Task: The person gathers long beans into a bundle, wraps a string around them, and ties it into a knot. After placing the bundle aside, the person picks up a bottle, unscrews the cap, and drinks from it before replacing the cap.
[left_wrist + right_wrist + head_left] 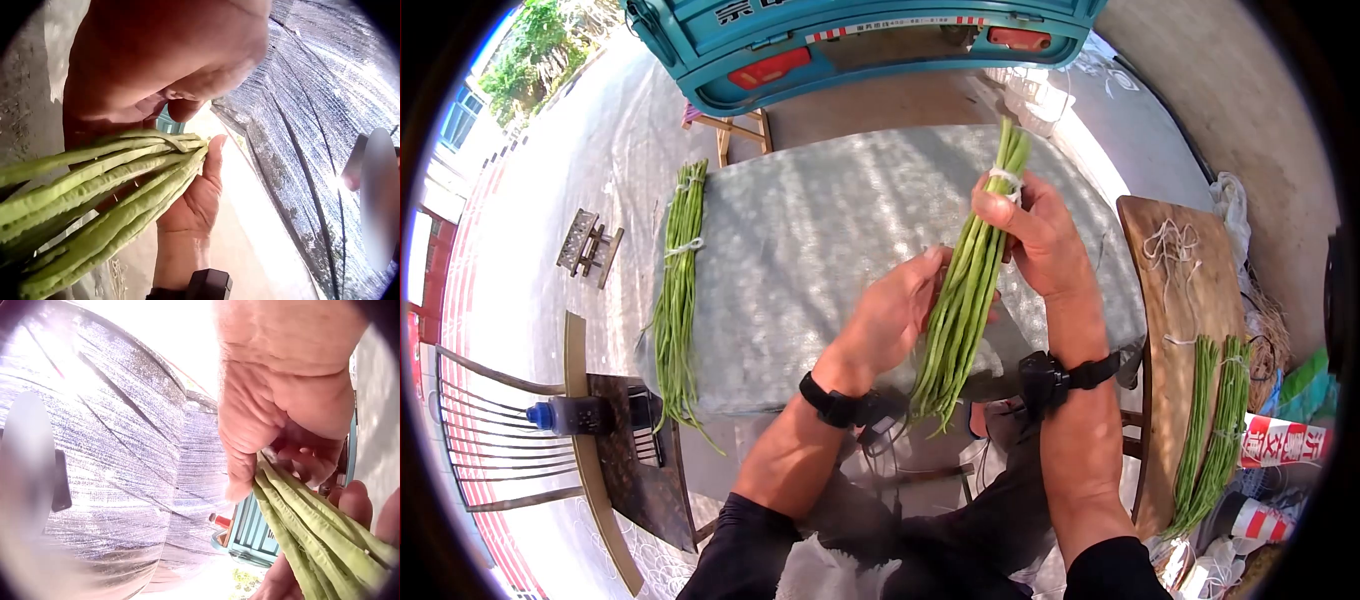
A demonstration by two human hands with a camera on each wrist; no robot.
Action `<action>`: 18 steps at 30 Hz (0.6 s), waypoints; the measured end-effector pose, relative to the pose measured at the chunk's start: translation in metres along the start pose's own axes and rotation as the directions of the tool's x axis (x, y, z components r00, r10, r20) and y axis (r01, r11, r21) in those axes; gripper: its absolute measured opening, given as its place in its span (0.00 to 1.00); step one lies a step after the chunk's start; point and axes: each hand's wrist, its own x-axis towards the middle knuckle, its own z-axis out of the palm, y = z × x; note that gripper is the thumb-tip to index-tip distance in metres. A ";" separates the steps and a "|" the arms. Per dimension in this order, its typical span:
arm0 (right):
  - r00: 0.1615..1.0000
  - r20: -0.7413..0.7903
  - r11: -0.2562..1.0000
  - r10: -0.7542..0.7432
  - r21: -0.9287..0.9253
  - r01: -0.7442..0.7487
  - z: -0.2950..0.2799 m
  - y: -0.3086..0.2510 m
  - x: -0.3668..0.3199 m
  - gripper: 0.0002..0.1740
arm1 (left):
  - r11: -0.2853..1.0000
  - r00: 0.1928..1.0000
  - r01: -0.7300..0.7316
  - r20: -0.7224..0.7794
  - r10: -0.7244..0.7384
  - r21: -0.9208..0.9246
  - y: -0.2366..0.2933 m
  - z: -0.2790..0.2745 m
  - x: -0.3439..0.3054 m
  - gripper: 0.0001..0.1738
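Observation:
Both hands hold a bundle of green yardlong beans [965, 290] over the table's near right part, its lower ends hanging toward the person. My right hand [1045, 235] grips the upper end just by a white tie [1006, 180], thumb across the front. Lower down, my left hand [895, 310] curls round the bundle from the left, its fingertips showing past the far side. In the right wrist view the beans [312, 531] run out from between thumb and fingers of the right hand [281, 406]. The left wrist view has the left hand [162, 56] above the beans [106, 187].
A second bundle [684, 260], tied with white string, lies along the left edge of the grey-covered table [820, 220]. On the right, a wooden board [1165, 300] bears loose white strings [1170, 245] and more beans [1215, 430]. A blue truck [870, 45] stands beyond the table.

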 end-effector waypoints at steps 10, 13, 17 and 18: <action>0.980 -0.143 0.958 -0.141 0.230 0.171 -0.030 0.004 0.003 0.21 | 0.966 0.993 -0.045 0.114 0.016 0.256 -0.006 0.030 -0.007 0.26; 0.972 -0.158 0.947 -0.173 0.244 0.209 -0.030 0.002 0.003 0.19 | 0.925 0.992 -0.068 0.127 0.021 0.375 -0.004 0.033 -0.009 0.24; 0.952 -0.159 0.932 -0.263 0.212 0.293 -0.030 -0.004 -0.001 0.23 | 0.921 0.988 -0.025 0.149 -0.036 0.388 -0.006 0.028 -0.009 0.27; 0.949 -0.155 0.931 -0.276 0.204 0.304 -0.031 -0.005 -0.001 0.25 | 0.913 0.987 -0.003 0.149 -0.064 0.407 -0.006 0.026 -0.010 0.28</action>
